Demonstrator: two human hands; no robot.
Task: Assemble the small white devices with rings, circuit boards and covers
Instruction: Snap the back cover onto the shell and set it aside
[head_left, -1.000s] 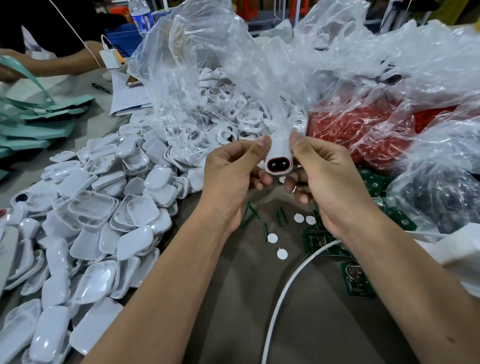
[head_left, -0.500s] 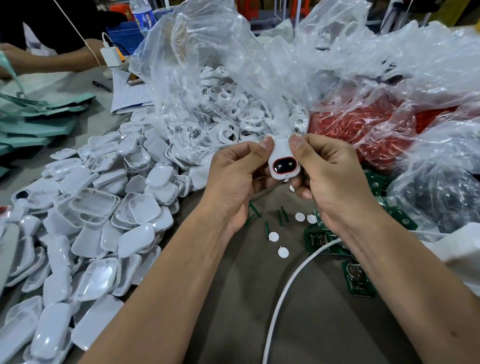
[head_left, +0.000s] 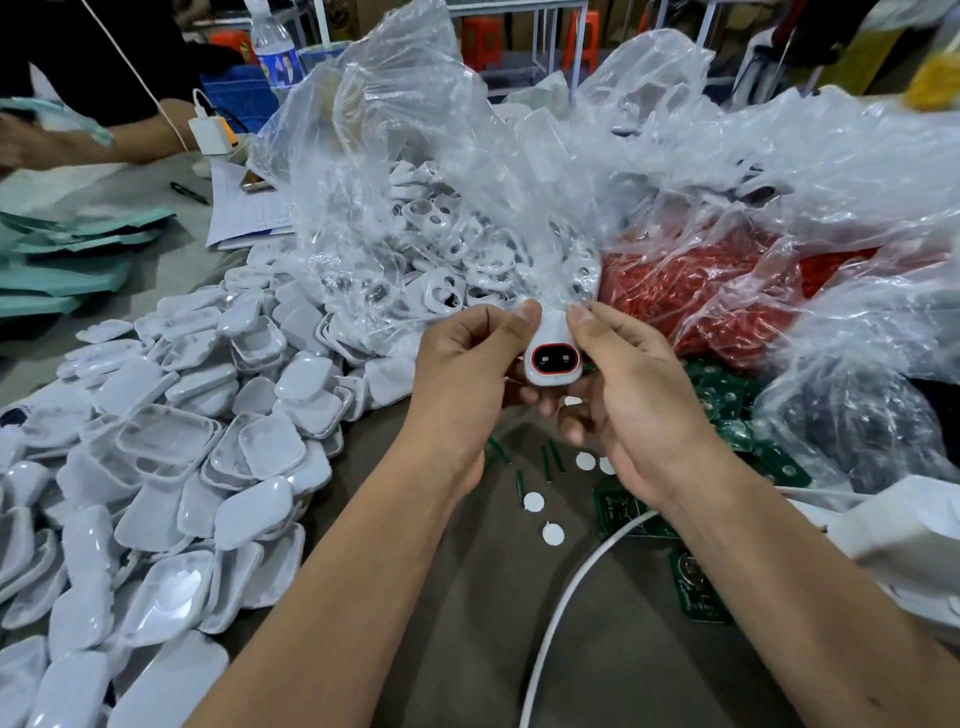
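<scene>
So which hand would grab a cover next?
Probably the left hand: the covers are piled on its side. The right hand could keep pinching the device, which both grip now.

Left hand (head_left: 462, 374) and right hand (head_left: 631, 400) pinch (seemingly thumbs-up).

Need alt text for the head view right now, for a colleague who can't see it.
Both hands, left hand and right hand, pinch a small white device with a red ring around its dark window. White covers are heaped at left, green circuit boards lie at right, and clear plastic bags of parts sit behind.
</scene>
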